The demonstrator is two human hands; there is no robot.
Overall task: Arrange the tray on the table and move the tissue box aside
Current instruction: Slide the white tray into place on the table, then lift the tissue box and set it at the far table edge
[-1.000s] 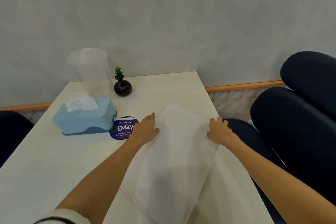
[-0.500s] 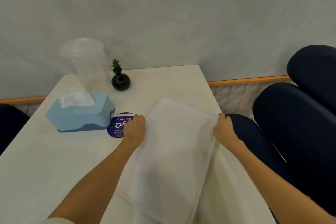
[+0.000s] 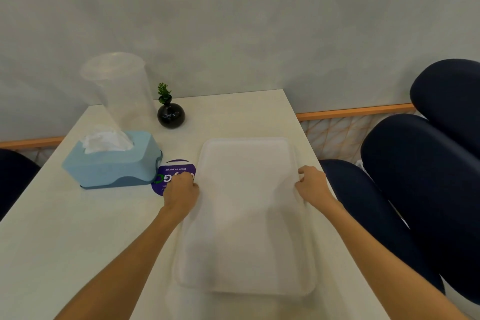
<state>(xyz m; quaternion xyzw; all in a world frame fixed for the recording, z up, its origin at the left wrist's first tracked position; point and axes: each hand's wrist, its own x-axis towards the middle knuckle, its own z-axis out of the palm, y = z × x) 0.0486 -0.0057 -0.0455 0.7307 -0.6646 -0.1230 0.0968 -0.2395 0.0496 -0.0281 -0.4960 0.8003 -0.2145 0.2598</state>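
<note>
We grip the white tray [image 3: 246,215] by its long edges, left hand [image 3: 180,193] and right hand [image 3: 313,186] curled shut; it looks light, stiff and smooth. The tissue box [image 3: 114,161] sits just beyond our left fingers [image 3: 188,182] on the worktop [image 3: 65,241].

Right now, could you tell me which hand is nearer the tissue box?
Left. The left hand grips the tray's near-box edge; the right hand holds its far edge, away from the tissue box.
</note>
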